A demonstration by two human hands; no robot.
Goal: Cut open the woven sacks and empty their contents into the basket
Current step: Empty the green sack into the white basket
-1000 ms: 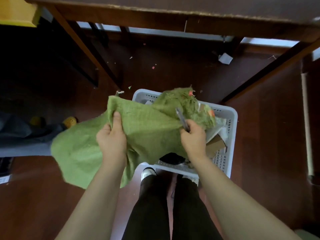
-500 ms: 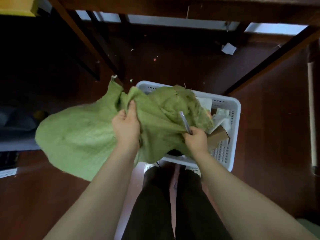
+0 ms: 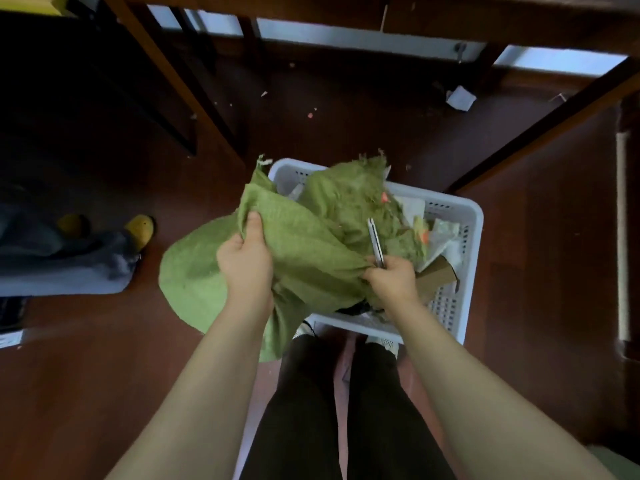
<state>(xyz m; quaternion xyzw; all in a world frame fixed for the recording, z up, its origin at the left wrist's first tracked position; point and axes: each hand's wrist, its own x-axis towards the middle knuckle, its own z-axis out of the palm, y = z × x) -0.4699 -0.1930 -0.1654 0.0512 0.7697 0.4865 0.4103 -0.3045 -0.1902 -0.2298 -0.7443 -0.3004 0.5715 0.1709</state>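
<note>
Two hands grip one sack over one basket

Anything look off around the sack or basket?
The green sack is frayed and ragged at its far edge over the white basket. The right hand grips sack and blade together. Paper scraps lie on the floor beyond.
</note>
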